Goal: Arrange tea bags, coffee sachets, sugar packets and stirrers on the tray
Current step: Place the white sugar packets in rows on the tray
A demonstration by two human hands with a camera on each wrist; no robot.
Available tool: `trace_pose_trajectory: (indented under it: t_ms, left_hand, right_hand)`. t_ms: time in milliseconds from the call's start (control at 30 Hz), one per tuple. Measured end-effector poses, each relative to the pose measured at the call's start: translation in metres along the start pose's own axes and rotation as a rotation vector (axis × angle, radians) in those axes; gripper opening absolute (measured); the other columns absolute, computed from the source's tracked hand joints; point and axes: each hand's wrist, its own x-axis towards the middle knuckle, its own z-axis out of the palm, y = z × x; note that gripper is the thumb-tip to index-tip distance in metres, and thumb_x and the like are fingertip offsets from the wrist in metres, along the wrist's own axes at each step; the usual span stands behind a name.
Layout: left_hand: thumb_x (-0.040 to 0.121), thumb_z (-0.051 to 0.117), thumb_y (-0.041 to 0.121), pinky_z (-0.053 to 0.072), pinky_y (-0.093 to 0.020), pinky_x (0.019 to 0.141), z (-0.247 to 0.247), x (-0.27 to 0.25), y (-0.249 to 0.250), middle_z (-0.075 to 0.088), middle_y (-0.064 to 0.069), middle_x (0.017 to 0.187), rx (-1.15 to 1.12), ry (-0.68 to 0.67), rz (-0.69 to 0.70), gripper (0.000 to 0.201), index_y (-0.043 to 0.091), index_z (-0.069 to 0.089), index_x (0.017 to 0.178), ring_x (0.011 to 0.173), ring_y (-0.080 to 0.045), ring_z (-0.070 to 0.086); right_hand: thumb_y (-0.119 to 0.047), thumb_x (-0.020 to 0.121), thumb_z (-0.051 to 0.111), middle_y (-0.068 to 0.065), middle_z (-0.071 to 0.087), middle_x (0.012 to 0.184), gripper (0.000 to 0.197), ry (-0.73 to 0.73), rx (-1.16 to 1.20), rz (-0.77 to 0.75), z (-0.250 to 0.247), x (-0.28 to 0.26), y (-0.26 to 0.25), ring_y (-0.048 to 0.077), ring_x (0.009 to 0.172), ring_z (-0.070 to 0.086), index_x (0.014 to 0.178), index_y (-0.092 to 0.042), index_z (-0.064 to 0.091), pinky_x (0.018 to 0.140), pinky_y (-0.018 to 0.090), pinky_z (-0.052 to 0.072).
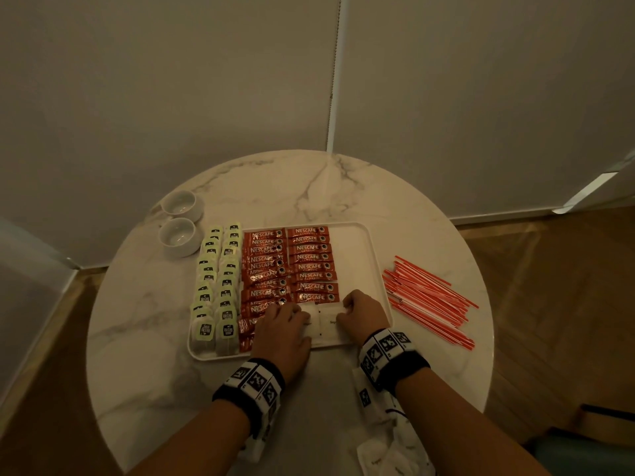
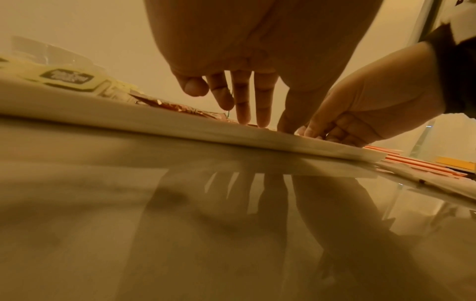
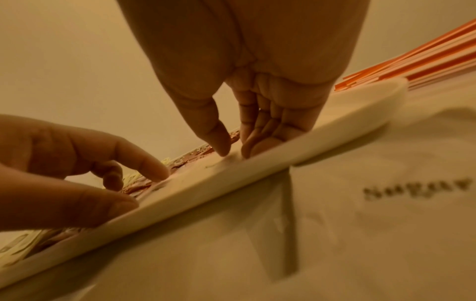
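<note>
Two cups (image 1: 178, 221) are standing near the table's (image 1: 343, 187) far left edge. On the tray (image 1: 372, 255), tea bags (image 1: 216, 286) are filling the left edge in two columns, with coffee sachets (image 1: 292, 266) lying beside them. At the near edge, the left hand (image 1: 283, 329) and right hand (image 1: 362, 312) are pressing extended fingertips on white sugar packets (image 1: 323, 321), gripping nothing. Stirrers (image 1: 427, 297) are lying on the table beside the tray's right edge. More sugar packets (image 1: 388, 451) are lying at the table's near edge.
</note>
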Motion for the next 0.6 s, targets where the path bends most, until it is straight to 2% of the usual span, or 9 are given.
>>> trace_pose_trajectory:
  t_ms: [100, 200, 300, 367, 433, 500, 600]
  left_hand:
    - [0.09, 0.052, 0.041, 0.033, -0.03, 0.098, 0.0, -0.002, 0.0, 0.041, 0.01, 0.134, -0.001, -0.002, -0.002, 0.042, 0.03, 0.046, 0.129, 0.12, -0.014, 0.033]
    - [0.089, 0.053, 0.041, 0.032, -0.03, 0.099, -0.003, -0.004, 0.002, 0.041, 0.01, 0.135, -0.027, 0.004, -0.002, 0.043, 0.029, 0.047, 0.13, 0.121, -0.015, 0.032]
    - [0.088, 0.055, 0.037, 0.031, -0.029, 0.1, -0.007, -0.009, 0.005, 0.045, 0.008, 0.132, -0.104, 0.057, 0.011, 0.042, 0.026, 0.051, 0.128, 0.12, -0.015, 0.034]
    - [0.088, 0.057, 0.032, 0.037, -0.029, 0.098, -0.007, -0.016, 0.007, 0.05, 0.005, 0.122, -0.183, 0.089, 0.078, 0.034, 0.023, 0.056, 0.121, 0.112, -0.014, 0.039]
    - [0.091, 0.055, 0.029, 0.04, -0.027, 0.095, -0.006, -0.028, 0.013, 0.051, 0.006, 0.115, -0.258, 0.034, 0.176, 0.03, 0.022, 0.056, 0.119, 0.106, -0.01, 0.042]
    - [0.094, 0.049, 0.034, 0.038, -0.022, 0.095, -0.004, -0.043, 0.024, 0.049, 0.006, 0.118, -0.273, -0.098, 0.28, 0.031, 0.023, 0.052, 0.124, 0.108, -0.009, 0.044]
    - [0.095, 0.044, 0.039, 0.038, -0.025, 0.096, 0.003, -0.058, 0.041, 0.046, 0.005, 0.126, -0.167, -0.22, 0.377, 0.038, 0.025, 0.046, 0.13, 0.114, -0.013, 0.042]
  right_hand:
    - [-0.021, 0.082, 0.063, 0.003, 0.062, 0.104, 0.026, -0.008, -0.001, -0.014, -0.001, 0.0, -0.001, 0.015, 0.088, 0.054, 0.106, -0.016, 0.056, 0.077, 0.025, 0.044]
    - [-0.024, 0.083, 0.063, 0.002, 0.063, 0.105, 0.031, -0.012, 0.018, -0.02, -0.007, -0.003, 0.0, 0.016, 0.092, 0.058, 0.112, -0.017, 0.054, 0.08, 0.027, 0.047]
    - [-0.029, 0.087, 0.063, -0.004, 0.061, 0.094, 0.03, 0.059, 0.096, -0.043, -0.029, -0.012, 0.011, 0.014, 0.088, 0.059, 0.114, -0.019, 0.054, 0.077, 0.025, 0.047]
    - [-0.031, 0.088, 0.064, -0.008, 0.058, 0.088, 0.026, 0.11, 0.116, -0.079, -0.048, -0.026, 0.028, 0.009, 0.08, 0.057, 0.11, -0.022, 0.055, 0.069, 0.021, 0.044]
    - [-0.03, 0.087, 0.065, -0.009, 0.058, 0.088, 0.023, 0.118, 0.057, -0.093, -0.062, -0.043, 0.051, 0.005, 0.078, 0.055, 0.107, -0.023, 0.057, 0.066, 0.017, 0.043]
    - [-0.033, 0.086, 0.066, -0.008, 0.059, 0.096, 0.026, 0.065, -0.054, -0.045, -0.066, -0.061, 0.077, 0.005, 0.083, 0.055, 0.109, -0.024, 0.058, 0.075, 0.019, 0.047]
    - [-0.048, 0.084, 0.063, -0.005, 0.053, 0.116, 0.046, -0.04, -0.246, 0.026, -0.056, -0.084, 0.106, 0.01, 0.102, 0.052, 0.121, -0.024, 0.053, 0.092, 0.027, 0.047]
